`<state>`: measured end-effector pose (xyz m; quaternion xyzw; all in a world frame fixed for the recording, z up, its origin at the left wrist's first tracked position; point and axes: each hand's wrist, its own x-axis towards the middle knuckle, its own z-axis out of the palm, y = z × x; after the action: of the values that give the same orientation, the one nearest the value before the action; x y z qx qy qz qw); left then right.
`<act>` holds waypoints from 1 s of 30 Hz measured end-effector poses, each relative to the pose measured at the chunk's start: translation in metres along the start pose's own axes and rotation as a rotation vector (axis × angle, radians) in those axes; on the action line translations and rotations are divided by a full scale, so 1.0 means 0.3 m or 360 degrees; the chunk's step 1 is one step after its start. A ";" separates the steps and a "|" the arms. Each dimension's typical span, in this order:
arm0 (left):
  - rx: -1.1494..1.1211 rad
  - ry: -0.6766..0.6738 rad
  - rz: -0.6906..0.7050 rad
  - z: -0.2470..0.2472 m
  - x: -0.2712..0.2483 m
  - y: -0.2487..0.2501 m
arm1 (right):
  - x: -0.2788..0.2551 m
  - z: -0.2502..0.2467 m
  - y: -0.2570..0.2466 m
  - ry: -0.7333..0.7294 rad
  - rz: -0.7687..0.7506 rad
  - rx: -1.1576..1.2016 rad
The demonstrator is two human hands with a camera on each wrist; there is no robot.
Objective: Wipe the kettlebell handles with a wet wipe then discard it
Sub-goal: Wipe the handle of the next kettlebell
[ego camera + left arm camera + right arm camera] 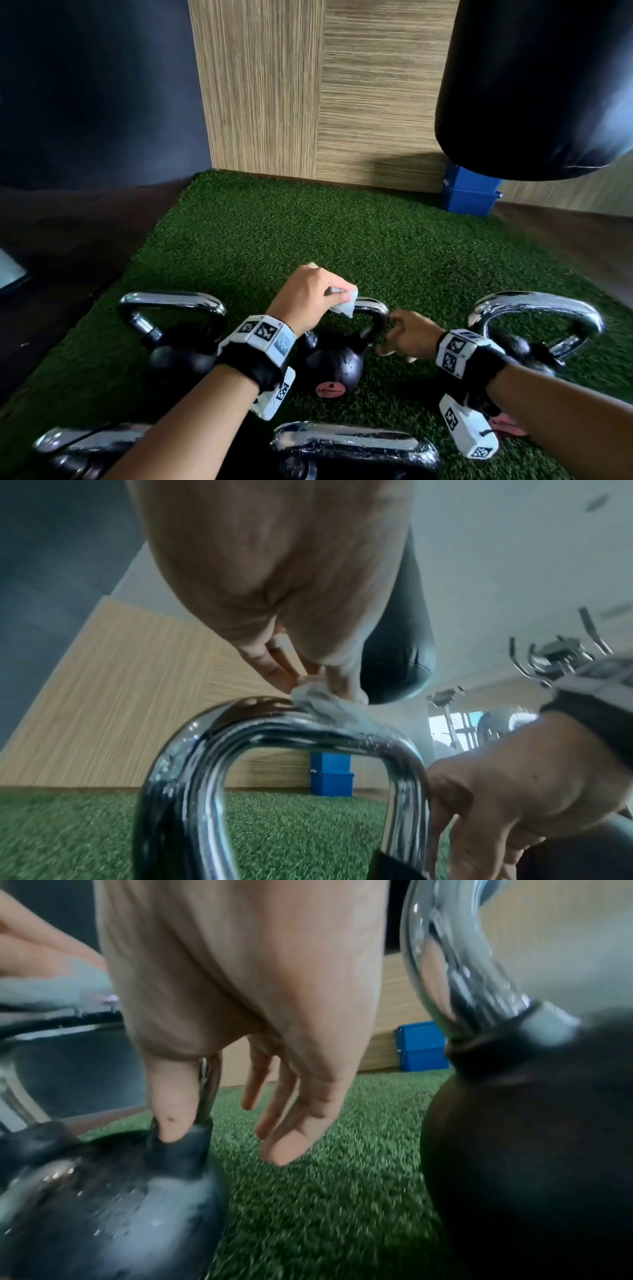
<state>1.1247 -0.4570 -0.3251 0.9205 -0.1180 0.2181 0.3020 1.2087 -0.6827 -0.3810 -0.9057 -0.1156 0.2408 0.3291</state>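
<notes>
Fingers of the left hand (310, 294) are bunched round a crumpled wet wipe (344, 303), pressing it onto the top bar of the middle kettlebell's chrome handle (371, 313); in the left wrist view the wipe (329, 710) sits under the fingertips (356, 693), draped over the bar toward its right bend. The right hand (407, 334) is on the right upright of that same handle: its thumb (171, 1104) lies along the post down to where it meets the black ball, while the other fingers (291, 1123) hang loose and nearly straight on the far side of the post, over the turf. Whether they close on the post cannot be told.

Taking the middle kettlebell (334, 363) as the landmark: nearer the camera lie two more chrome handles, one just in front of it (352, 443) and one to the front left (89, 442), partly hidden by the left forearm. Beside it to the left stands another kettlebell (174, 329), and to the right another (534, 325), behind the right wrist. All rest on green artificial turf (308, 233). Beyond it, to the right, a blue box (471, 197) stands against the wood-grain wall (325, 85), under a hanging black punching bag (534, 85).
</notes>
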 end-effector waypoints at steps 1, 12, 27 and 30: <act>0.0070 0.0001 0.0018 0.013 -0.003 0.003 | 0.004 0.025 0.008 -0.0041 -0.0068 0.0107; 0.0541 0.0144 0.0139 0.024 -0.124 -0.031 | 0.031 0.148 0.034 0.0248 -0.0127 0.0369; -0.0389 0.0503 -0.0605 0.021 -0.233 -0.210 | 0.061 0.160 0.086 0.0227 -0.0046 0.0630; -0.0706 0.0426 -0.0812 0.046 -0.248 -0.241 | 0.064 0.162 0.086 0.0218 -0.0032 0.0649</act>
<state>1.0893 -0.4019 -0.4066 0.7958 0.1116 0.2235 0.5517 1.2015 -0.6690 -0.4371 -0.8334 -0.0510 0.1936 0.5151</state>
